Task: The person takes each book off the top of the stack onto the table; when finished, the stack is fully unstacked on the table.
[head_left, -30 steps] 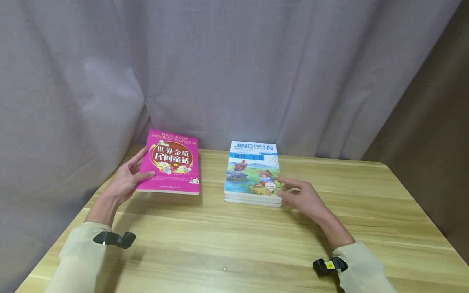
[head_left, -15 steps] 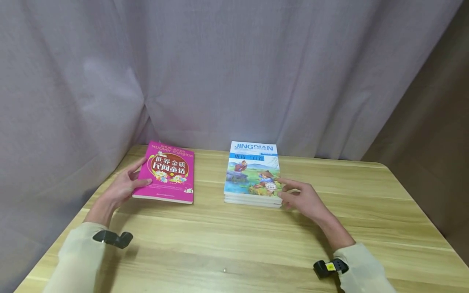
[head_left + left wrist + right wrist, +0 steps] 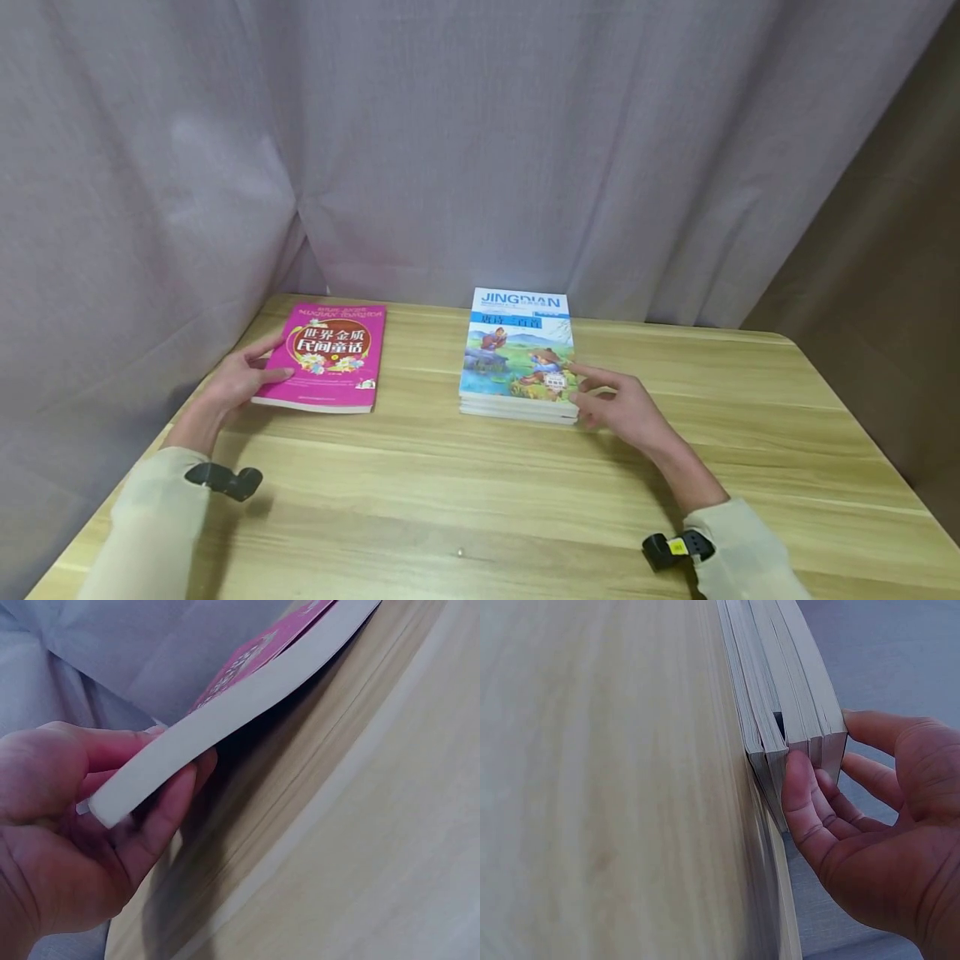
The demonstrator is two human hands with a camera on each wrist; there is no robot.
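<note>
In the head view my left hand [image 3: 234, 385] holds a pink book [image 3: 322, 358] by its left side, with the thumb on the cover. The left wrist view shows the fingers under this book [image 3: 217, 712], its held side raised off the table and its far side sloping down. My right hand [image 3: 626, 408] touches the right side of a book stack [image 3: 517, 354], whose top book has a blue-green illustrated cover. In the right wrist view, loosely bent fingertips rest along the edge of the stacked books [image 3: 795, 697], with a small dark gap between two lower books.
Both books and hands are over a wooden table [image 3: 450, 492] with a rounded back right corner. A grey curtain [image 3: 465, 150] hangs close behind it and along the left. Each wrist wears a black camera strap [image 3: 225, 481]. Bare tabletop lies between the pink book and the stack.
The pink book has come down toward the table and moved left with my left hand, its tilt flattening. My right hand and the stack have stayed where they were.
</note>
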